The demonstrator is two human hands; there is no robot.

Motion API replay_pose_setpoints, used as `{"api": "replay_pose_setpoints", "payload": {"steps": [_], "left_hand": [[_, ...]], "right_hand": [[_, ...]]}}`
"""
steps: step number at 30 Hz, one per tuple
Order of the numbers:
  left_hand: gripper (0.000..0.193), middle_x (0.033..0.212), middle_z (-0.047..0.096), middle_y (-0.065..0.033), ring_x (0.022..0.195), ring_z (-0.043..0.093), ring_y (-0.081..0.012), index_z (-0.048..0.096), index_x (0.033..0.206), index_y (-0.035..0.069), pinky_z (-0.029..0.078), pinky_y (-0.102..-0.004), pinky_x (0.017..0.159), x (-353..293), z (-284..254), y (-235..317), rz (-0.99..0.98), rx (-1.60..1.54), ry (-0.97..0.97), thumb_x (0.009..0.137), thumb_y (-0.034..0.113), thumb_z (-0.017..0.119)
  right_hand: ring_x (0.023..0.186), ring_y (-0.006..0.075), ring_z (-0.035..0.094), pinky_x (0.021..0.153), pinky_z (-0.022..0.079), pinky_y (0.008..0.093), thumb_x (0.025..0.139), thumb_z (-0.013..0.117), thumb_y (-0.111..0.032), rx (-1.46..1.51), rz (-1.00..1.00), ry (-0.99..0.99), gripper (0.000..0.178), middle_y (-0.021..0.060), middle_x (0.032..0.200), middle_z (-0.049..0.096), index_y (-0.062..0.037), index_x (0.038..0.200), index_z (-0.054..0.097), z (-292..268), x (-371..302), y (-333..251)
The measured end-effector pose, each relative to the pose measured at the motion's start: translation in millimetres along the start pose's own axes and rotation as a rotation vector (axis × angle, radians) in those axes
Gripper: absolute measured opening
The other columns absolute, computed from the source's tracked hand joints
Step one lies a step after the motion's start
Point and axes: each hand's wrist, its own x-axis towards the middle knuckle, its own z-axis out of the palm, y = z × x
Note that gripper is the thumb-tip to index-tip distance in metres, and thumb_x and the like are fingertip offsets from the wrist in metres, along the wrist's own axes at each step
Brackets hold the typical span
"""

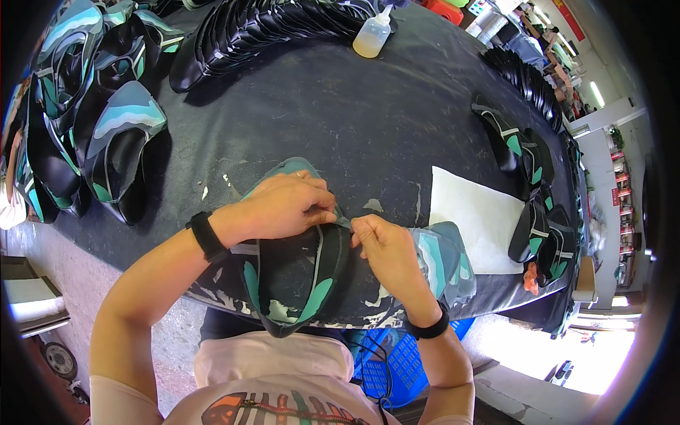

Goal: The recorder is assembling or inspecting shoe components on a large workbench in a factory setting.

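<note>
A black shoe upper with green patches and grey trim lies at the table's near edge, its looped end toward me. My left hand rests over its far part, fingers curled and pinching the edge; a grey-teal section shows beyond the knuckles. My right hand pinches the same edge between thumb and forefinger, close to the left fingertips. What lies right between the fingertips is too small to make out. Just right of my right hand lies a piece with blue, teal and white wavy bands, partly covered by that hand.
Black-covered table with worn patches. Finished-looking uppers pile up at the left. A long row of black shoe parts and a squeeze bottle of yellowish liquid stand at the back. White paper and more uppers lie right.
</note>
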Motion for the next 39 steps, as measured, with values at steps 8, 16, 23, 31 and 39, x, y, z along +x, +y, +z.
{"api": "replay_pose_setpoints", "payload": {"steps": [8,16,23,31,39], "left_hand": [[0.018,0.092,0.067,-0.0021,0.091,0.061,-0.0280,0.071,0.096,0.012,0.050,-0.0414,0.080,-1.4,1.4,-0.9,-0.002,0.031,0.022,0.095,0.030,0.071],[0.019,0.089,0.068,-0.0035,0.091,0.062,-0.0260,0.068,0.093,0.012,0.049,-0.0412,0.079,0.9,-1.0,10.1,-0.087,-0.030,0.030,0.093,0.031,0.074],[0.022,0.088,0.066,0.0000,0.093,0.062,-0.0236,0.070,0.090,0.014,0.048,-0.0398,0.081,2.4,-0.3,13.9,-0.044,0.027,-0.003,0.086,0.032,0.080],[0.026,0.089,0.065,0.0014,0.095,0.062,-0.0228,0.070,0.089,0.015,0.047,-0.0404,0.081,1.7,1.8,15.6,-0.061,0.097,0.001,0.082,0.036,0.084],[0.029,0.092,0.064,0.0029,0.099,0.060,-0.0215,0.070,0.091,0.016,0.046,-0.0393,0.083,2.0,0.9,18.3,-0.090,0.110,-0.038,0.079,0.037,0.086]], "right_hand": [[0.070,0.0253,0.066,0.064,0.050,0.0355,0.097,0.068,-0.017,-0.054,-0.151,0.065,0.016,0.0117,0.081,0.068,-0.0012,0.097,0.069,6.5,0.6,7.3],[0.080,0.0252,0.060,0.079,0.049,0.0372,0.081,0.072,-0.002,-0.660,-0.913,0.136,0.016,0.0069,0.083,0.056,-0.0059,0.095,0.065,-7.0,-0.7,17.2],[0.081,0.0287,0.066,0.073,0.052,0.0384,0.092,0.068,-0.004,-0.321,-0.605,0.242,0.009,0.0112,0.090,0.067,-0.0013,0.100,0.067,-3.4,-6.2,21.4],[0.071,0.0241,0.069,0.066,0.052,0.0353,0.097,0.068,-0.011,-0.021,-0.201,0.127,0.012,0.0141,0.087,0.071,-0.0001,0.102,0.068,9.2,-2.1,11.7],[0.073,0.0234,0.069,0.066,0.052,0.0363,0.091,0.073,-0.009,-0.077,-0.213,0.111,0.011,0.0122,0.089,0.070,-0.0022,0.099,0.069,10.1,0.5,11.0]]}}
